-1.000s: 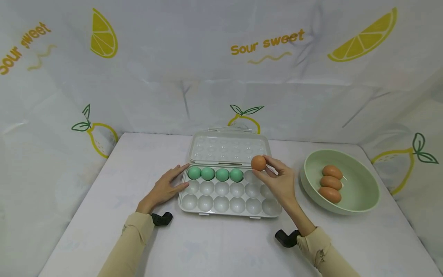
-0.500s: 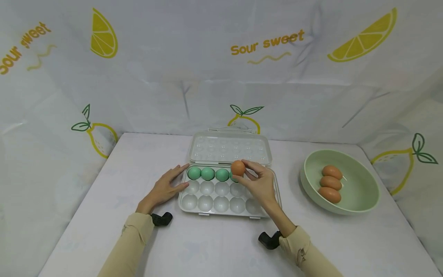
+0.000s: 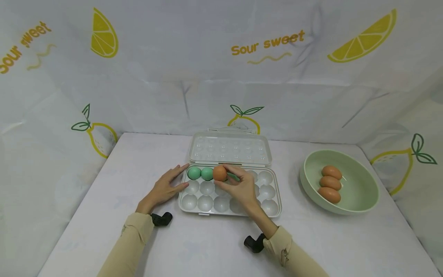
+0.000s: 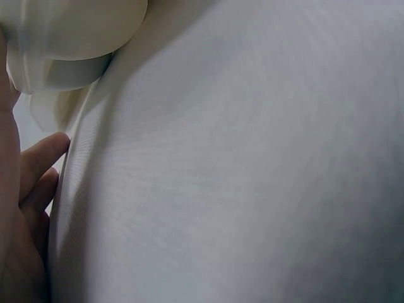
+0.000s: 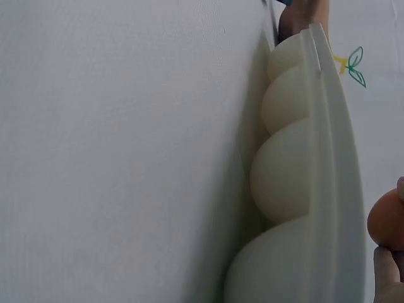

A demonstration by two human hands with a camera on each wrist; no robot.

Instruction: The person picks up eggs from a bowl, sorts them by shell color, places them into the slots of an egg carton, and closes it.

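My right hand (image 3: 243, 189) pinches a brown egg (image 3: 219, 173) between thumb and fingertips, over the back row of a clear-white egg tray (image 3: 278, 200). In the right wrist view the same egg (image 5: 386, 219) shows above the tray's rim. Two green eggs (image 3: 194, 173) sit in the left cups of that row. Part of another green egg (image 3: 232, 176) peeks out behind my right fingers. My left hand (image 3: 164, 188) rests at the tray's left edge, thumb and forefinger extended along the rim. The left wrist view shows its fingers (image 4: 47, 154) beside the tray's underside.
A pale green bowl (image 3: 363, 192) stands on the right with three brown eggs (image 3: 330, 183) inside. The tray's lid (image 3: 228, 148) lies folded back behind it. A white lemon-printed cloth (image 3: 173, 96) hangs behind the white table (image 3: 197, 246).
My right hand has carried the brown egg leftward along the back row, passing over the green eggs on the right. The left hand stays at the tray's edge.
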